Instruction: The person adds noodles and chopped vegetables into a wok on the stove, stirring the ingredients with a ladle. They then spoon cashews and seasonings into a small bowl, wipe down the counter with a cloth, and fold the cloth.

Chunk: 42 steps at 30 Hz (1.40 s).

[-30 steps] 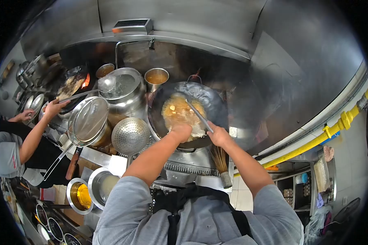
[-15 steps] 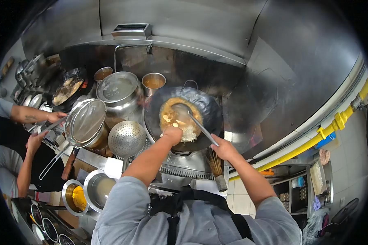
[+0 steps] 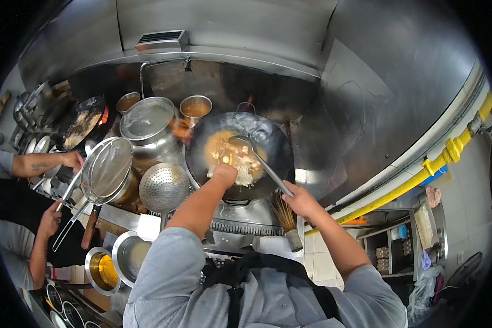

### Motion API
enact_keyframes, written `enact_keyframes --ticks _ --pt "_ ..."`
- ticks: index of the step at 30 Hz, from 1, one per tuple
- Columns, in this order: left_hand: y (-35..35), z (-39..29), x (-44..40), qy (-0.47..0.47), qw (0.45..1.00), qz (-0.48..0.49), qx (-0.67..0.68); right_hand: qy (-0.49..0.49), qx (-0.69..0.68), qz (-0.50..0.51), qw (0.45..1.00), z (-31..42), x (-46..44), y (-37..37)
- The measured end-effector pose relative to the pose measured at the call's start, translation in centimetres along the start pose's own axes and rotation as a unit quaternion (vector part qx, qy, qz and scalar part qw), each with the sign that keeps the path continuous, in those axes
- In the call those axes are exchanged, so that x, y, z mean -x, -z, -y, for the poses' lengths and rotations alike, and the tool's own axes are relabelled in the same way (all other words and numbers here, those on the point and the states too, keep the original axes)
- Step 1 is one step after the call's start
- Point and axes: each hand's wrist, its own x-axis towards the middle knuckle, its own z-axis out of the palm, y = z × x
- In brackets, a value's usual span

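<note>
My right hand [image 3: 302, 200] is closed around the long metal handle of a ladle [image 3: 270, 172]. The ladle's bowl rests in the food on the left-centre of a dark wok [image 3: 279, 145]. That food [image 3: 221, 145] is a brownish-yellow mix with pale round pieces. White rice [image 3: 245, 177] lies at its near side. My left hand [image 3: 224, 174] is closed above the near part of the wok, close to the rice. A small pale tip shows by its fingers, and whatever it grips is hidden. Steam blurs the wok's contents.
Left of the wok stand a perforated skimmer [image 3: 164, 187], a lidded pot [image 3: 147, 120] and a sauce pot [image 3: 195, 106]. A co-worker's hand [image 3: 50, 217] grips a handle near mesh strainers [image 3: 110, 167]. A brush [image 3: 286, 218] lies at right; a yellow pipe [image 3: 410, 186] runs beyond.
The whole view has shifted slightly, with the stove appearing further left. Food in the wok looks more spread and mixed. An orange glow has appeared at the wok's left. Both my hands stay closed.
</note>
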Motion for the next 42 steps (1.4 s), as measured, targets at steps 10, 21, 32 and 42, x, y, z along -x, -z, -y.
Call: enact_keyframes --ticks 10,21,32,42 --pt "5.2 2.8 0.9 -0.003 0.990 -0.035 0.134 -0.085 -0.065 0.004 0.994 2.0 2.4 1.5" --pt "12.6 10.3 -3.2 0.029 0.907 -0.028 0.420 -0.158 -0.236 -0.014 0.959 4.5 4.2 5.7" --pt "7.7 2.8 3.1 -0.106 0.992 -0.023 0.070 -0.189 -0.281 0.004 0.941 1.7 -0.6 2.7" --pt "1.4 2.3 2.9 -0.077 0.997 0.002 0.007 -0.094 -0.061 0.017 0.994 2.2 -3.3 -1.5"
